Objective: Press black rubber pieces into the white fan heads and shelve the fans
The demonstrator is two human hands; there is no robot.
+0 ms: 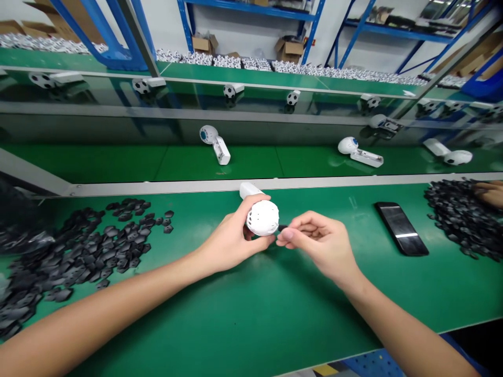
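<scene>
My left hand (231,235) is wrapped round a white plastic device with a slotted ball-shaped head (263,218). Its white handle (250,189) points away from me, toward the metal rail. Between the thumb and fingers of my right hand (320,241) is a small black plastic piece (282,228), pinched close to the right side of the ball. Whether the piece touches the ball I cannot tell. A large spread of loose black pieces (90,251) lies on the green table (243,319) to the left of my left arm.
A phone (401,228) lies right of my right hand. Beyond it, another person's hand (489,193) rests at a second black heap (459,220). Past the metal rail (188,187), white devices (215,144) lie on a green belt (251,161). A clear bag (23,220) stands far left.
</scene>
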